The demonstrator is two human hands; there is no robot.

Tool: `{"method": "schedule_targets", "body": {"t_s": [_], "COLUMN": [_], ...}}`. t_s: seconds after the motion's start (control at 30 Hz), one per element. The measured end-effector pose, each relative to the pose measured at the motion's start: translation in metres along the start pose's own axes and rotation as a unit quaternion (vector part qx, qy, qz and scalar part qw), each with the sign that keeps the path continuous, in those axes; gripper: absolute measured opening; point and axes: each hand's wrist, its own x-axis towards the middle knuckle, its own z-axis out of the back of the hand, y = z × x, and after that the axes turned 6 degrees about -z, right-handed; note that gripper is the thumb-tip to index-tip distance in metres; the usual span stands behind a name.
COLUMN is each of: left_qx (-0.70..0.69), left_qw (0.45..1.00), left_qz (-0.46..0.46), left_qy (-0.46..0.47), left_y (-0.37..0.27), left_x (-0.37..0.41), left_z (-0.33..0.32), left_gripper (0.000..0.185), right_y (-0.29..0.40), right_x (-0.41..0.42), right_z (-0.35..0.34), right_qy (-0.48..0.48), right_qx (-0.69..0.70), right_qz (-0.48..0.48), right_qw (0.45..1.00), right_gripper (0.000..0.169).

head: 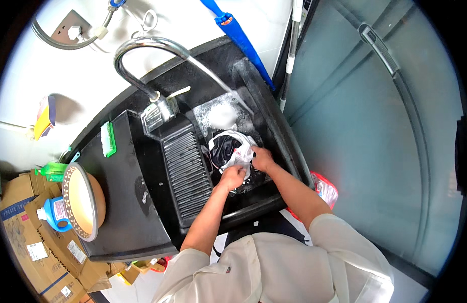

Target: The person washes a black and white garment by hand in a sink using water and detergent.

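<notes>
A bunched white and black cloth garment (233,149) lies wet in the basin of a black laundry sink (271,117). My left hand (233,177) grips its lower edge, and my right hand (262,159) grips the edge on the right. The fingertips are partly hidden in the cloth. Water runs from a curved chrome faucet (154,41) and lands in the basin beyond the garment, where white foam (222,115) floats. A ribbed washboard (188,174) slopes down left of my hands.
On the left ledge sit a green scrub brush (109,139) and a tilted plastic basin (99,200). A blue detergent bottle (55,214) and cardboard boxes (32,242) are beyond it. A blue umbrella (244,45) hangs behind the sink; a frosted glass door (354,132) stands right.
</notes>
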Motion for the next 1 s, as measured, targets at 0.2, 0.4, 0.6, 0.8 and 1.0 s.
{"method": "schedule_targets", "body": {"t_s": [0.2,0.4,0.6,0.8,1.0], "left_qx": [-0.021,0.039,0.000,-0.203,-0.375], "left_qw": [1.000,0.991,0.997,0.978,0.921], "left_qz": [0.009,-0.018,-0.006,-0.014,0.099], "left_qy": [0.022,0.128,0.083,-0.039,-0.032], "left_y": [-0.003,0.002,0.009,0.002,-0.025], "left_x": [-0.004,-0.004,-0.006,0.000,-0.001], "left_z": [0.001,0.001,-0.002,-0.002,0.021], "left_gripper": [0.045,0.047,0.038,0.039,0.038], "right_y": [-0.012,-0.003,0.020,0.018,0.015], "right_x": [0.006,-0.002,-0.019,-0.027,-0.020], "right_z": [-0.015,-0.006,0.032,0.031,0.010], "right_qy": [-0.008,-0.039,0.172,0.250,0.143], "right_qx": [-0.012,0.120,0.573,0.559,0.354], "right_qz": [0.041,0.146,0.107,0.096,0.087], "right_qw": [0.999,0.981,0.794,0.785,0.920], "right_gripper": [0.054,0.038,0.036,0.038,0.052]}}
